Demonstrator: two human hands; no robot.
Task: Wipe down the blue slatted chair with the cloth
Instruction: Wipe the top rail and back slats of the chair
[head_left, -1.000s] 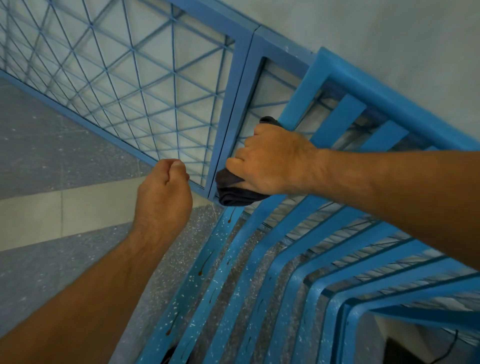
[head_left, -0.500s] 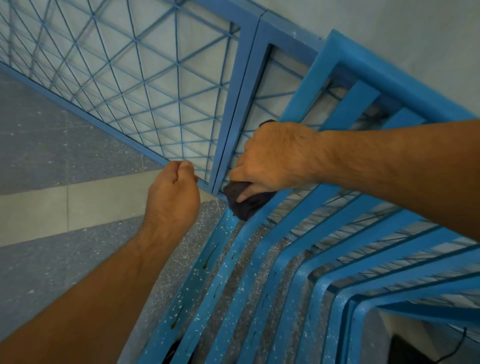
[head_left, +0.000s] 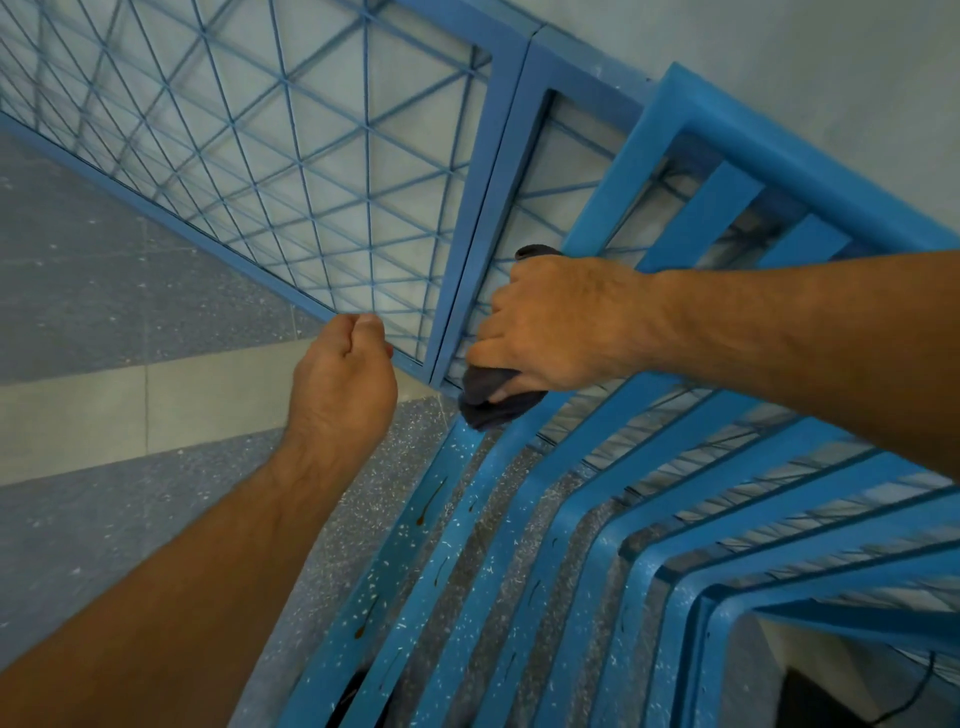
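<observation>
Two hands are in view. Nearest, the left hand stays clenched on nothing. The blue slatted chair, beside a mesh railing, has white flecks and dark drips on its seat slats. Farther, the right hand grasps the dark cloth, which has slid slightly down to the outermost slat's bend, so I judge the wiping early.

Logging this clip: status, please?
Right hand grips dark cloth against blue slatted chair. Left hand fisted, empty, near mesh railing. Nothing in the way.
</observation>
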